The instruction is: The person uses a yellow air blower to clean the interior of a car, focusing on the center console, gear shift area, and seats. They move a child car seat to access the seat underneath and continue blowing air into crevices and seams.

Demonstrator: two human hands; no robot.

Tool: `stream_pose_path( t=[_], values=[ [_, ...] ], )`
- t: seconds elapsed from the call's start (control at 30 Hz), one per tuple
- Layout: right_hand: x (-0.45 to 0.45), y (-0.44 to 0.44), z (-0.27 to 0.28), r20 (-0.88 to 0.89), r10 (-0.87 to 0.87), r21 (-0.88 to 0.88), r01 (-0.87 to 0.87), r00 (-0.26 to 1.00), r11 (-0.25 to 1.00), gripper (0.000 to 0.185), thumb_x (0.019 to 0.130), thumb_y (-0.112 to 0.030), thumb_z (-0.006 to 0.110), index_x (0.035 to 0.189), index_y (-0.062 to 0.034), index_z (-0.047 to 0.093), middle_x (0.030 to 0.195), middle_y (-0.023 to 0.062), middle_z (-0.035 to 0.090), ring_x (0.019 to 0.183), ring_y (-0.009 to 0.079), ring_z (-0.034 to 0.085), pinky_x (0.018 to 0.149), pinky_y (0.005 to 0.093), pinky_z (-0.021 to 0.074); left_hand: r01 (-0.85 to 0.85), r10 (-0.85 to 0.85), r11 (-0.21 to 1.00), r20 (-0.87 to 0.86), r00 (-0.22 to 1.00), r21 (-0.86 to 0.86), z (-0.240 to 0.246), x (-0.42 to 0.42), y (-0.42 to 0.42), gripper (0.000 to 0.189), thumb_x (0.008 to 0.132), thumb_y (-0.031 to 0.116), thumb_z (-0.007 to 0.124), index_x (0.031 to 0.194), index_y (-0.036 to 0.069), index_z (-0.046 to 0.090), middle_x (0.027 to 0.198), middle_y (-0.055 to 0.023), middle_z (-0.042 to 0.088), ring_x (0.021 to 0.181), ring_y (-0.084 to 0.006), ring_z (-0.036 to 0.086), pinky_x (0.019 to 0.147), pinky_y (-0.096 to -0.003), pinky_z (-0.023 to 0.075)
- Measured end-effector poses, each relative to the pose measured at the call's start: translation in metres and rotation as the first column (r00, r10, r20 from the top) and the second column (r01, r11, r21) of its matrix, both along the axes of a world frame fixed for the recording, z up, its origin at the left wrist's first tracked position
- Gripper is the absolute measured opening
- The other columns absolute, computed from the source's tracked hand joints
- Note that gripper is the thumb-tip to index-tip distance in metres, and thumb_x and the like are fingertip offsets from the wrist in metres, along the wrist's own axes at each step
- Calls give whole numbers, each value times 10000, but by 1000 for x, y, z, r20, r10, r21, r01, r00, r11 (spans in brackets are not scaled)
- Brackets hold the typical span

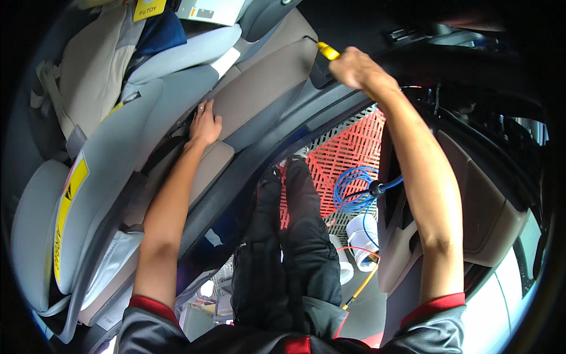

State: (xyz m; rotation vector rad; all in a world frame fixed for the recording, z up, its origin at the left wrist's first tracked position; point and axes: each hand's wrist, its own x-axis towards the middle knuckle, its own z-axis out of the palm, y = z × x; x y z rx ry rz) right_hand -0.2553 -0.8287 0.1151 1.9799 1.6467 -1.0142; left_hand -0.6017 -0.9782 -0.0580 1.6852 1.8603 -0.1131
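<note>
A yellow-handled hook tool (328,51) is gripped in my right hand (356,68); its thin dark bent tip lies at the front corner of a taupe car seat cushion (265,93). My left hand (205,124) rests with its fingers apart at the cushion's side, beside the gap by the grey seat back. To the left stands the grey seat back (141,128), with a yellow airbag label (70,212) along its side.
The open car door (473,199) is at the right. Below, on red and grey floor grating (349,141), are a coiled blue hose (353,190) and white buckets (360,225). A white boxy object (212,9) and beige fabric (95,66) lie at the upper left.
</note>
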Motion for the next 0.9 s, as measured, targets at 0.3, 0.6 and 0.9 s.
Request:
stream_pose_path(
  t=[0.3,0.6,0.9],
  values=[
    [41,-112,-15,-520,-411,-505,119,749,855,251,809,-80,458,971,47,601,671,43,570,534,131,520,475,268,440,-222,217,970,-56,975,-105,-25,72,4,646,994,433,372,1566,251,134,1625,-157,95,1472,-444,95,1125,-663,149],
    [36,-95,-49,-545,-661,-588,326,516,740,250,845,-98,552,1044,46,595,614,34,519,479,153,512,471,312,468,-5,-7,985,70,998,172,-12,111,-14,700,961,442,500,1555,252,184,1617,-184,76,1476,-438,71,1127,-671,125],
    [-6,23,-61,-394,-424,-583,135,815,801,184,792,-163,551,874,-6,604,551,-2,423,410,125,395,418,326,403,-414,402,891,-102,910,-185,-59,2,2,745,969,512,368,1518,25,244,1577,-182,246,1450,-353,246,1182,-462,214]
  ],
)
